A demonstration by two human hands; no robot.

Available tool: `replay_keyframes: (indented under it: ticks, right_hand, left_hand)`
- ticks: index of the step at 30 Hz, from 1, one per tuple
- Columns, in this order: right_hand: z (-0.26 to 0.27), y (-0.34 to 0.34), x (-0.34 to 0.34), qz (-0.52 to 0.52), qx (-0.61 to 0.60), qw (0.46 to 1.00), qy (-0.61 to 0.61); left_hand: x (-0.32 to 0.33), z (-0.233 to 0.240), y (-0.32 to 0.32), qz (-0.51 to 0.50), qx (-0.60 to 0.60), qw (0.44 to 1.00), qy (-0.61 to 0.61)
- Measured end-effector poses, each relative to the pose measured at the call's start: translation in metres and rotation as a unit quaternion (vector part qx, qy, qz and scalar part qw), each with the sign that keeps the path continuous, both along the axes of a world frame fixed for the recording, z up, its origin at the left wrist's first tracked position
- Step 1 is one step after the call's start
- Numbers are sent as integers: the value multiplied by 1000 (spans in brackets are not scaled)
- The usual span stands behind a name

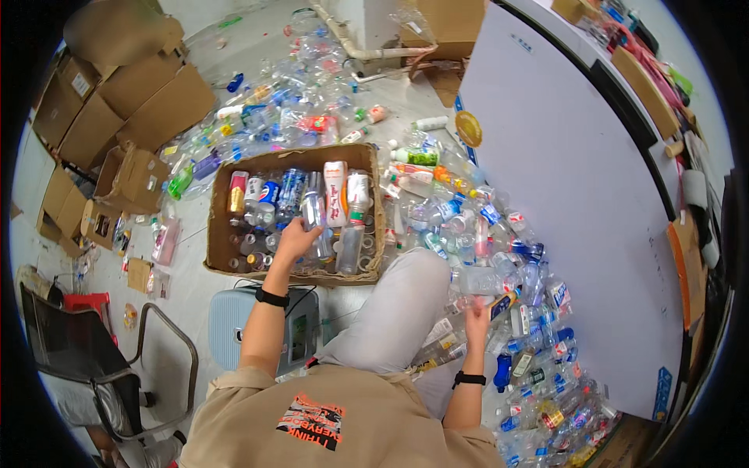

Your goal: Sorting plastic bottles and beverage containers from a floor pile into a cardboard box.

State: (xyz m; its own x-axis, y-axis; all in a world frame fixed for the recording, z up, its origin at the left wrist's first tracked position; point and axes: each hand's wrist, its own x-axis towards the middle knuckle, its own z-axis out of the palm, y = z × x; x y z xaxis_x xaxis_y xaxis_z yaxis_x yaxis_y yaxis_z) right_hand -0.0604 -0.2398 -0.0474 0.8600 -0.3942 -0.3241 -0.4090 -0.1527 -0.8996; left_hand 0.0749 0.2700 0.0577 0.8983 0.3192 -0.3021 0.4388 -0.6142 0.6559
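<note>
An open cardboard box (212, 234) stands before me, packed with empty plastic bottles and several cans. My left hand (299, 240) reaches over its near side, its fingers around a clear plastic bottle (314, 209) among the others. Beside that bottle lie a white bottle with red print (335, 193) and a blue Pepsi container (269, 193). To the right of my knee, my right hand (477, 317) grips a bottle with a dark label (502, 305) above a heap of loose plastic bottles (468, 225). Its far end shows an orange-yellow tint; my fingers hide the rest.
A large white appliance (576, 175) borders the bottle heap on the right. More bottles (304, 88) spread behind the box. Cardboard boxes (158, 108) are stacked at upper left. A blue-grey plastic case (234, 322) sits near my left forearm, and a metal-framed chair (64, 339) stands at lower left.
</note>
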Motion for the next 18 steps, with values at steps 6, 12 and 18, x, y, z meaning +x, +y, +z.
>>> replay_keyframes:
  ticks: [6, 12, 18]
  right_hand:
    - [-84, 0, -44, 83, -117, 971, 190]
    - [-138, 7, -56, 115, -132, 948, 264]
    - [-139, 40, -52, 209, -155, 918, 300]
  left_hand:
    - [22, -33, -20, -56, 80, 972, 215]
    - [20, -43, -32, -87, 112, 964, 226]
    - [-2, -39, -19, -131, 153, 958, 203]
